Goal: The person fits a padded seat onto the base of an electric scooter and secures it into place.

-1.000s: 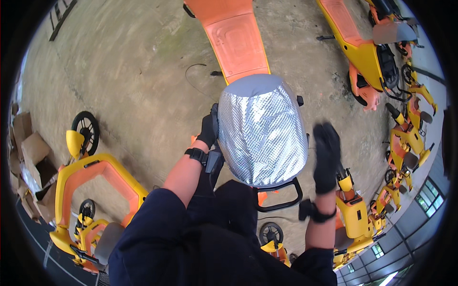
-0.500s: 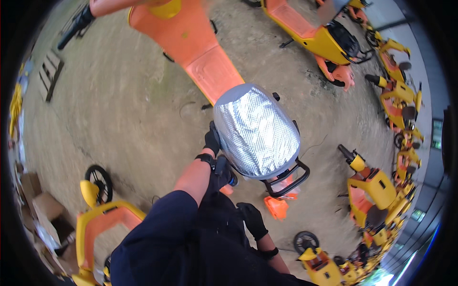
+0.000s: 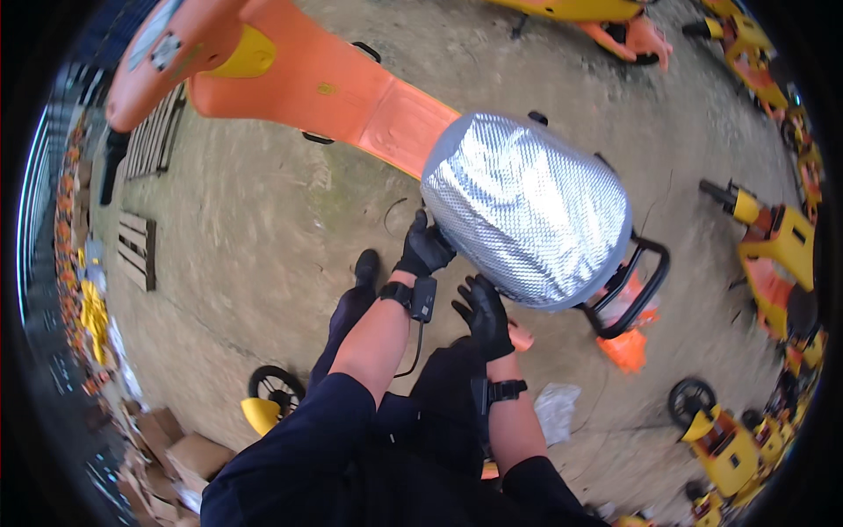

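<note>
A scooter seat [image 3: 531,211] wrapped in silvery reflective sheet with a grey rim stands in front of me. It sits at the rear of an orange scooter [image 3: 329,88] whose front reaches to the upper left. My left hand [image 3: 425,248], in a black glove, is against the near left edge of the seat, its fingers apart and partly hidden at the rim. Just below the seat's near side, my right hand [image 3: 485,318], also gloved in black, is open with fingers spread and holds nothing. Behind the seat juts a black grab rail [image 3: 645,294].
Orange plastic [image 3: 623,351] lies under the rail, and a pale plastic sheet [image 3: 557,411] is on the concrete floor nearby. Yellow scooters [image 3: 777,263] line the right side. Wooden pallets [image 3: 136,250] and cardboard boxes [image 3: 198,458] are at the left. A wheel [image 3: 276,388] stands lower left.
My view has turned, and the scooter and seat appear swung round and shifted right. My right hand has risen from beside my body to near the seat. My left hand stays by its edge.
</note>
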